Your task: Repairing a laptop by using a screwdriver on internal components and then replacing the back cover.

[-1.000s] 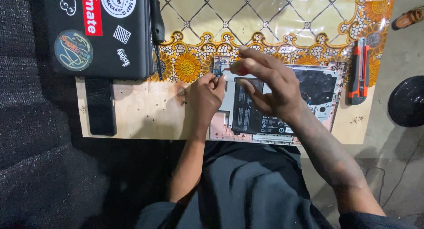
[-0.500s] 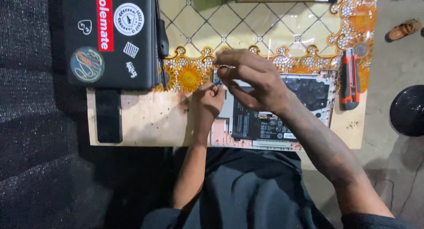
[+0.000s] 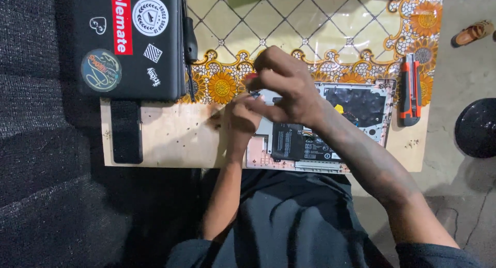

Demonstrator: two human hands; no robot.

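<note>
Opened laptop [image 3: 330,128] lying base-up on surface [image 3: 170,139], internals exposed for access. Right hand [image 3: 289,92] grip pinching small red-tipped tool [image 3: 251,78]; left hand [image 3: 242,118] grip pressed together, steadying at chassis edge.

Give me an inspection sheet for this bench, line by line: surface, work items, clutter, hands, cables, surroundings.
Surface: low wooden board with a floral patterned cover over its far part.
Work items: opened laptop base, underside up, black battery showing.
Clutter: closed black laptop with stickers at far left; black screwdriver beside it; orange and black utility knife at right; black strip at left.
Hands: left hand and right hand meet above the base's left edge; whether either grip holds anything cannot be told.
Cables: nothing seen.
Surroundings: concrete floor, brown shoe, round black object.
</note>
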